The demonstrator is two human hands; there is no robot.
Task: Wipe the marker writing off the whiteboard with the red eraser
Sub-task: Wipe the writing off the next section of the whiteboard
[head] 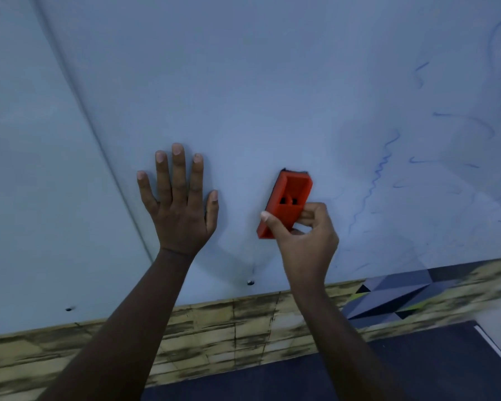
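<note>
Head view, looking down two bare forearms at a whiteboard (272, 82) that fills most of the frame. The left hand (180, 204) lies flat on the board, fingers straight and spread wide, palm against the surface. Just right of it, the right hand (304, 238) grips the lower end of a red eraser (287, 202), thumb across its near side and fingers curled round the far side. The eraser is tilted, its upper end leaning right, with a dark felt edge meeting the board at the top; its hollow red back faces the camera. Right of the eraser, faint blue marker writing (382, 169) runs in squiggles and smears toward the board's right edge. Below the eraser, two small round fasteners (250, 282) sit near the board's bottom edge. Under the board runs a yellowish brick-pattern strip (214, 328), then a dark surface (301, 380).
</note>
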